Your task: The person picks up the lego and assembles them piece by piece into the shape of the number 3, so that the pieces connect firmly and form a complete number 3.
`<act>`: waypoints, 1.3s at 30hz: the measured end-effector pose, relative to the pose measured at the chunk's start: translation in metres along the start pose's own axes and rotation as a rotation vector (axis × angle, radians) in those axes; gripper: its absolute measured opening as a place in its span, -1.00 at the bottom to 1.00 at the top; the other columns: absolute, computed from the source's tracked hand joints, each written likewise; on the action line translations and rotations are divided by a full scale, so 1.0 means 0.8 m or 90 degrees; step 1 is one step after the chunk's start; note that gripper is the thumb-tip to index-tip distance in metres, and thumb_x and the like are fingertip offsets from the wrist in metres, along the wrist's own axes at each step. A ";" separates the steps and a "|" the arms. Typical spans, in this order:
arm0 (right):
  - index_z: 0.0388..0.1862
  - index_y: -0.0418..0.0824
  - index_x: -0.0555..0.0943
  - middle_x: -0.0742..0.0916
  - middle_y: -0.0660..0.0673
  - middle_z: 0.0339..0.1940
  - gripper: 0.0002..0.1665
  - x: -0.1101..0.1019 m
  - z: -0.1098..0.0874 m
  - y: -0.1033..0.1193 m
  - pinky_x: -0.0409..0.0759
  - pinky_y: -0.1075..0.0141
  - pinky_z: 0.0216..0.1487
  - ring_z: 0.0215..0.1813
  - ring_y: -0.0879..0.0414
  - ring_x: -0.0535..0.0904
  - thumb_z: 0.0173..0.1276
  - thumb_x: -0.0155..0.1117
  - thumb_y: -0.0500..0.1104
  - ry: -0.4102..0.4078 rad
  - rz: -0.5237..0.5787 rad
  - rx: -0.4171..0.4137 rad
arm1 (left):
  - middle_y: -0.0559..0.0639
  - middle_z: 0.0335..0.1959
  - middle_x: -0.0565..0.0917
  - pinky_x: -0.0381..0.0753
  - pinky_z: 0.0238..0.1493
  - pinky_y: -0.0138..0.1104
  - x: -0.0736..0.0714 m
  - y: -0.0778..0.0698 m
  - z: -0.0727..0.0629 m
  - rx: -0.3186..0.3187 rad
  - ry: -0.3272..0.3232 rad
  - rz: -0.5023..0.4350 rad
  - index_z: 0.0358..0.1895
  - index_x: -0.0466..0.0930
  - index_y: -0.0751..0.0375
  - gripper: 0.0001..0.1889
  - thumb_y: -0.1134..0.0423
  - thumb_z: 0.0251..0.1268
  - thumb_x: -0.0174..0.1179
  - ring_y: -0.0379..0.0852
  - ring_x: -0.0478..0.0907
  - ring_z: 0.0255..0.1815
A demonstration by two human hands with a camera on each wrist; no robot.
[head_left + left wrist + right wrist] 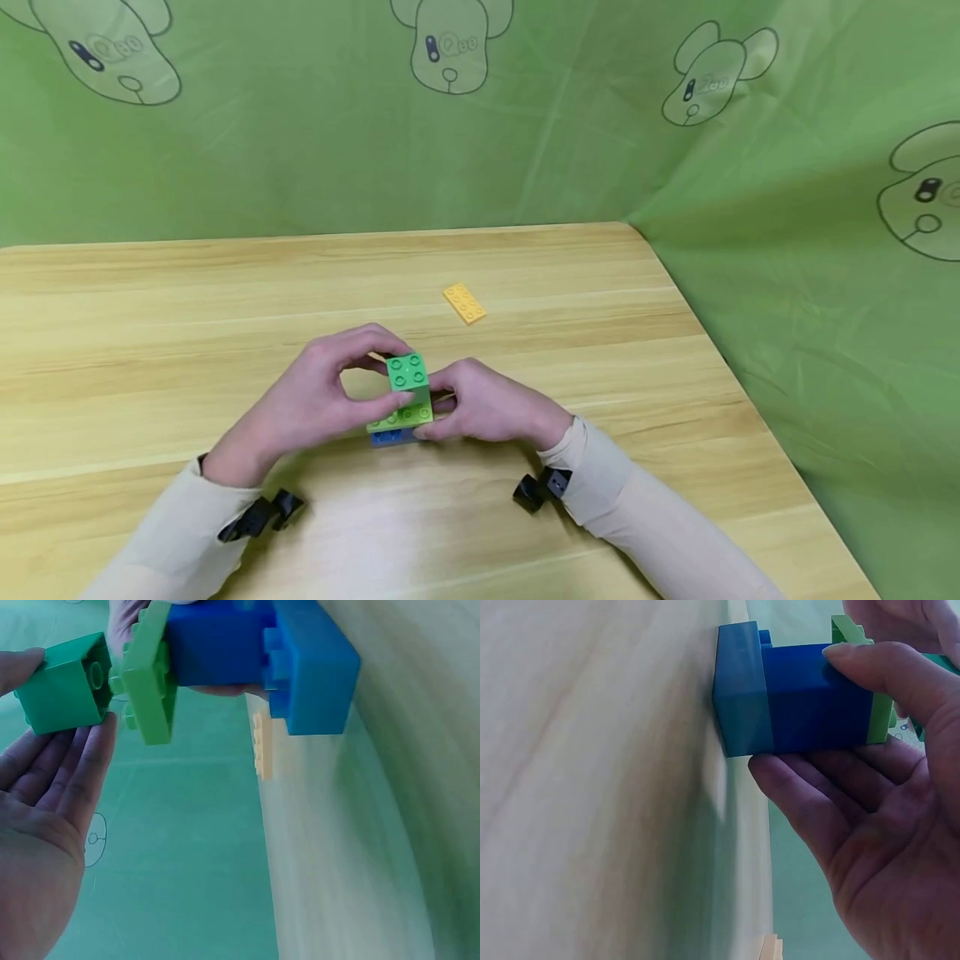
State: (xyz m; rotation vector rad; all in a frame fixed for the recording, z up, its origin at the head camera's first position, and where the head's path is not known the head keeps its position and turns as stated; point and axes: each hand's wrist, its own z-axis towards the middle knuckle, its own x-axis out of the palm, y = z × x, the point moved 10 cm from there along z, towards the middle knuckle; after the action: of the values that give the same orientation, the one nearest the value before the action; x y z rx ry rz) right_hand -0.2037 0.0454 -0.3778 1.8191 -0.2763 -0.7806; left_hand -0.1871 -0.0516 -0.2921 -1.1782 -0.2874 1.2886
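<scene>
My left hand (pixel 311 400) pinches a green square brick (pixel 407 372) between thumb and fingers. In the left wrist view this brick sits tilted, its hollow underside close to the studs of a light green plate (pixel 150 682). That plate lies on top of a dark blue brick (pixel 817 697), which in turn stands on a longer blue brick (pixel 322 675) at the bottom. With thumb on one side and fingers on the other, my right hand (pixel 498 406) grips the dark blue brick. The bottom brick is close over the table in the right wrist view.
A yellow-orange flat studded plate (pixel 465 303) lies on the wooden table (pixel 187 333) beyond my hands. Green cloth (pixel 337 150) with cartoon outlines hangs behind the table and along its right edge. Black devices (pixel 542 488) are strapped at both sleeve cuffs.
</scene>
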 end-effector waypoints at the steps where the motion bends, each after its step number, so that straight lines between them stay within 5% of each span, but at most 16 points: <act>1: -0.04 -0.32 0.67 0.75 -0.04 -0.12 -0.67 0.000 0.000 0.000 0.63 0.35 -0.01 -0.03 0.18 0.68 0.21 0.47 -0.31 -0.001 -0.002 0.000 | -0.15 -0.13 0.65 0.65 -0.05 -0.27 0.000 0.000 0.000 -0.001 0.002 0.001 -0.06 0.64 0.18 -0.67 0.42 0.08 0.45 -0.12 0.61 -0.10; 21: -0.16 -0.27 0.71 0.76 0.02 -0.27 -0.76 -0.002 0.001 -0.001 0.67 0.33 -0.16 -0.18 0.17 0.69 0.18 0.50 -0.28 -0.001 -0.008 0.013 | -0.14 -0.13 0.65 0.66 -0.06 -0.27 0.017 0.017 -0.006 -0.026 0.030 -0.021 -0.07 0.65 0.15 -0.71 0.37 0.13 0.44 -0.11 0.60 -0.09; 39: -0.13 -0.27 0.71 0.77 0.03 -0.23 -0.72 -0.002 0.002 -0.004 0.67 0.33 -0.11 -0.15 0.17 0.69 0.16 0.52 -0.26 0.006 -0.006 0.015 | -0.13 -0.16 0.66 0.65 -0.03 -0.24 0.022 0.013 -0.011 0.009 0.036 -0.026 -0.06 0.68 0.14 -0.71 0.38 0.14 0.43 -0.10 0.63 -0.12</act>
State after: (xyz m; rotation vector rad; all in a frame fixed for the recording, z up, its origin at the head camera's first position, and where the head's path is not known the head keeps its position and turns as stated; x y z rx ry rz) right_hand -0.2061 0.0463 -0.3801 1.8461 -0.2718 -0.7789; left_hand -0.1811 -0.0432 -0.3116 -1.1895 -0.2589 1.2178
